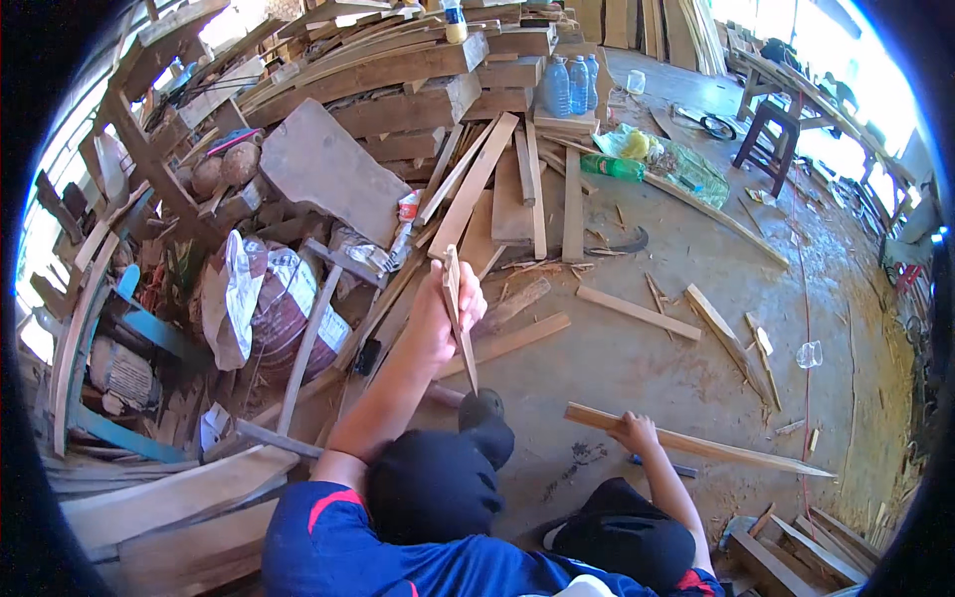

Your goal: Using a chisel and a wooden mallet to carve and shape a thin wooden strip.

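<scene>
Left hand: fingers curled round a slim, tapering brown wooden stick. Right hand: fingers gripping a long, flat, pale-brown wooden batten, pointed at one end.

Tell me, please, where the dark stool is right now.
In the head view, the dark stool stands at the upper right, beside the long wooden workbench.

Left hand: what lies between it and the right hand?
The head view shows a plank nearer the left hand, then floor toward the right hand and its wooden strip.
</scene>
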A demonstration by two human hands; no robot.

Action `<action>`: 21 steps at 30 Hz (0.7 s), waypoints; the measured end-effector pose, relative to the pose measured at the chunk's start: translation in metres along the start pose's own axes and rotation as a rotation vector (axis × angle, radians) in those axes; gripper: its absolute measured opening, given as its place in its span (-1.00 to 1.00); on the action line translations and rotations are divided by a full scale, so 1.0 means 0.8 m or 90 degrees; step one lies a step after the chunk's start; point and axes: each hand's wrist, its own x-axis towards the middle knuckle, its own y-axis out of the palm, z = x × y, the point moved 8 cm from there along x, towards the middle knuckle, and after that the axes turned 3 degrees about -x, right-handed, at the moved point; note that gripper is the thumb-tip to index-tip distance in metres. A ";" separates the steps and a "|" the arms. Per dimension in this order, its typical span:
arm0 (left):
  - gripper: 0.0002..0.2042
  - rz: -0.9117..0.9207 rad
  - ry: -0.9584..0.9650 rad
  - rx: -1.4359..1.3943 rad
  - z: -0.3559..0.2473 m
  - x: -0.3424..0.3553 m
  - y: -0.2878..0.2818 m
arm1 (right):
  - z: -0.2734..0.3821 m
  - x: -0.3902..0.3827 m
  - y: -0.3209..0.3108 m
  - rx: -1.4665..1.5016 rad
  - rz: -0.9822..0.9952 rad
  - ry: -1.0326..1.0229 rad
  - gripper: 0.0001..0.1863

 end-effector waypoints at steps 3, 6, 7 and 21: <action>-0.46 -0.003 0.004 0.010 -0.016 -0.003 0.026 | -0.011 -0.013 0.023 -0.025 0.059 0.019 -0.50; -0.46 -0.002 0.010 0.000 -0.038 0.000 0.056 | -0.026 -0.017 0.023 -0.071 0.050 0.062 -0.56; -0.45 0.007 -0.003 -0.001 -0.045 0.002 0.071 | -0.037 -0.020 0.020 -0.089 0.041 0.102 -0.60; -0.62 0.016 0.008 0.169 -0.121 0.028 0.198 | 0.146 0.015 -0.416 0.227 -0.445 -0.112 -0.61</action>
